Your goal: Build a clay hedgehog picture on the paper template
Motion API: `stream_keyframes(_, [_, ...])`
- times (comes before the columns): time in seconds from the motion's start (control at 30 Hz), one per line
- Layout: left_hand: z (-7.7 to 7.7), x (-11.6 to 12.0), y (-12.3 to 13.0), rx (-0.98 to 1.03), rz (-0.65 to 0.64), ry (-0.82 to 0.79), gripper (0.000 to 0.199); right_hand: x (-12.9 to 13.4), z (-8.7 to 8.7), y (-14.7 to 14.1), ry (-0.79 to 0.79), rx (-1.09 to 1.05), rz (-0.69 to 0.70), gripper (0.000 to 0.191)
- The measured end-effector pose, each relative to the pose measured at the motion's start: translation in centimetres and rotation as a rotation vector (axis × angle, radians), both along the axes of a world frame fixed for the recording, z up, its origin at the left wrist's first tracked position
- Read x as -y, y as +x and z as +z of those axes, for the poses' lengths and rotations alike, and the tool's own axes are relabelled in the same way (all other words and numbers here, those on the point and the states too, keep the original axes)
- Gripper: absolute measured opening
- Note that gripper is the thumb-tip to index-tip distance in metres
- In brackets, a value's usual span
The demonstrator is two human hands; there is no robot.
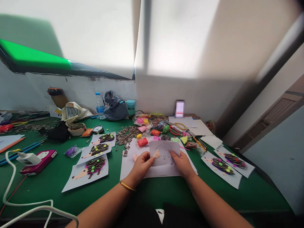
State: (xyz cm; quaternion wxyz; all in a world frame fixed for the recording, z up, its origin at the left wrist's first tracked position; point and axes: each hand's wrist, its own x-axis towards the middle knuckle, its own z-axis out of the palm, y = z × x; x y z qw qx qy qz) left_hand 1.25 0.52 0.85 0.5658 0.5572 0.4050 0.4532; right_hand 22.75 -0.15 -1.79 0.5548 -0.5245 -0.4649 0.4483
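A white card with a drawn hedgehog is held up between my two hands over a stack of white paper. My left hand pinches the card's left edge, beside a pale peach patch at the hedgehog's head. My right hand grips the card's right edge, thumb in front. The drawn body is dotted and has small legs. Behind the card lie a red clay packet and a pile of striped sunflower seeds.
Finished hedgehog cards lie left and right. Behind stand a phone, a water bottle and a grey-blue bag. Red scissors lie back right. A magenta power bank and white cable are left.
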Motion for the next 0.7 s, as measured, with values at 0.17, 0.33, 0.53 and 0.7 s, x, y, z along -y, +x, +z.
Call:
stream_keyframes(0.17, [0.3, 0.09, -0.03, -0.029, -0.025, 0.036, 0.046, 0.0, -0.16, -0.03, -0.002, -0.01, 0.012, 0.06])
stream_keyframes(0.33, [0.66, 0.15, -0.16, -0.059, -0.017, 0.038, 0.04, 0.07, 0.05, -0.07, -0.005, 0.013, -0.005, 0.058])
stream_keyframes(0.53, [0.37, -0.01, 0.1, -0.041, -0.041, 0.036, 0.039, 0.15, 0.23, -0.11, 0.012, 0.058, -0.005, 0.056])
stream_keyframes(0.7, [0.65, 0.14, 0.19, -0.054, -0.051, 0.057, 0.04, 0.11, 0.18, -0.15, 0.004, 0.035, -0.001, 0.057])
